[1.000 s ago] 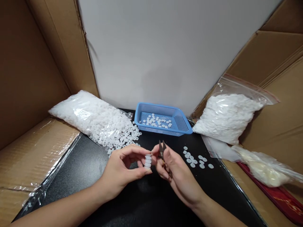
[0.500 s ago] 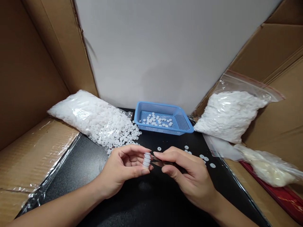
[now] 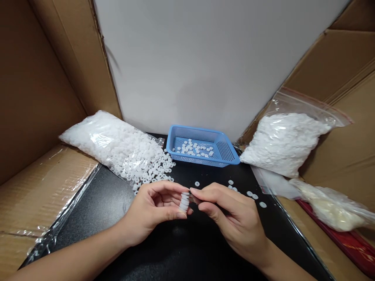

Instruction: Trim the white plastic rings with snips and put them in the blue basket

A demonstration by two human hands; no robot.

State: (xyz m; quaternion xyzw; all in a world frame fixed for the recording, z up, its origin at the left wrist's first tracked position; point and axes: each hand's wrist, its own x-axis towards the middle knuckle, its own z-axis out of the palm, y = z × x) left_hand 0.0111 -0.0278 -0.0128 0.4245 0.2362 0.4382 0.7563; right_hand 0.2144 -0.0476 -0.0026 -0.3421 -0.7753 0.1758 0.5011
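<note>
My left hand (image 3: pixel 152 212) pinches a short stack of white plastic rings (image 3: pixel 184 201) between thumb and fingers, held upright over the black table (image 3: pixel 99 207). My right hand (image 3: pixel 231 218) is closed around small metal snips (image 3: pixel 195 200), whose tips point left and touch the stack. Both hands meet near the middle of the table, a little above its surface.
A blue mesh basket (image 3: pixel 227 150) with several white rings stands behind the hands. A clear bag of white rings (image 3: pixel 114 142) spills open at left. Another full bag (image 3: pixel 284 142) leans at right. Loose rings (image 3: pixel 249 194) lie right of the hands. Cardboard walls enclose both sides.
My right hand has turned the snips from pointing upward to pointing left at the ring stack and moved in against it. The left hand has stayed nearly still.
</note>
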